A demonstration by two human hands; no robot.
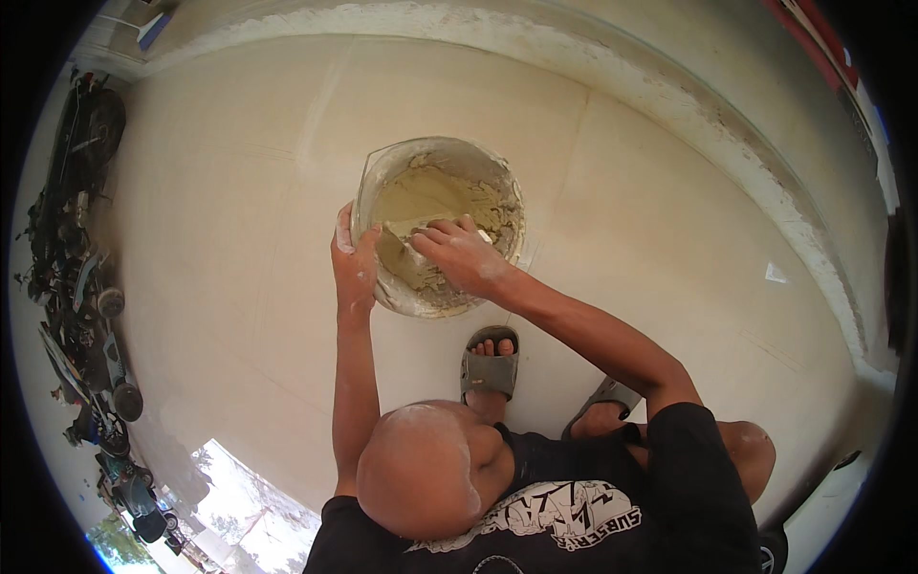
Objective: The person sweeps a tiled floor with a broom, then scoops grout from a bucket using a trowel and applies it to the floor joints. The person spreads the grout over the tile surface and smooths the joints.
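A round bucket (497,165) sits on the floor in front of me, with a wet, greenish-beige paste (421,191) inside and smears around its wall. Wrapped over the bucket's left rim is my left hand (356,258), its thumb on the inner side and its powdery fingers outside. My right hand (461,256) reaches into the bucket, closed on a flat, pale scraper (413,226) that touches the paste. The fingers and the paste hide much of the scraper, so its full shape does not show.
Pale smooth flooring (239,210) surrounds the bucket. My sandalled foot (490,359) stands just below it, near my bent knee (421,469). Several motorbikes (91,239) line the left side. A raised ledge (669,105) curves along the far and right sides.
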